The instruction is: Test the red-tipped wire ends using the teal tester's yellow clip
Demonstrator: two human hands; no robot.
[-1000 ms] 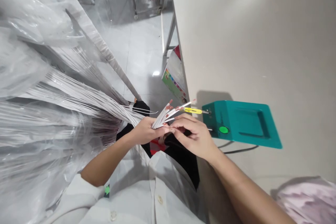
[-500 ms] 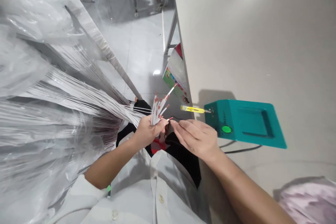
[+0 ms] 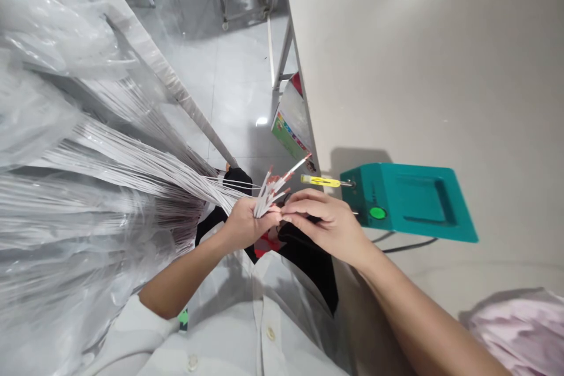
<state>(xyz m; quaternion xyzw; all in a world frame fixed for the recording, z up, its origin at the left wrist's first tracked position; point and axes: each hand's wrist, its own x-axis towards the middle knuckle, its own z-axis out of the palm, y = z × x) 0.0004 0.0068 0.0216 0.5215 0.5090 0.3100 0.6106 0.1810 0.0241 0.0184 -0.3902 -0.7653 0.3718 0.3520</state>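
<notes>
A bundle of thin white wires [image 3: 194, 179] runs from the left into my left hand [image 3: 244, 224], which is closed around it. Their ends fan out above my fist, tipped with bare copper-coloured strands [image 3: 282, 179]. Right at my left fingertips, my right hand [image 3: 326, 220] is closed in a pinch. The end of a single wire appears to be between its thumb and fingers, largely hidden by them. Just beyond my right hand, a teal device [image 3: 414, 200] with a green button [image 3: 378, 213] rests on the table, and a yellow-handled piece [image 3: 321, 181] sticks out of its left side.
A pale table [image 3: 423, 70] fills the right side. Clear plastic sheeting [image 3: 48, 17] covers more wires along a rail [image 3: 176, 91] at left. A printed box [image 3: 291, 123] stands below the table edge. Pink cloth [image 3: 520, 329] lies at lower right.
My right hand has moved slightly left and up, its fingers meeting my left fingertips over the wire end. The fanned wire tips have tilted to the right.
</notes>
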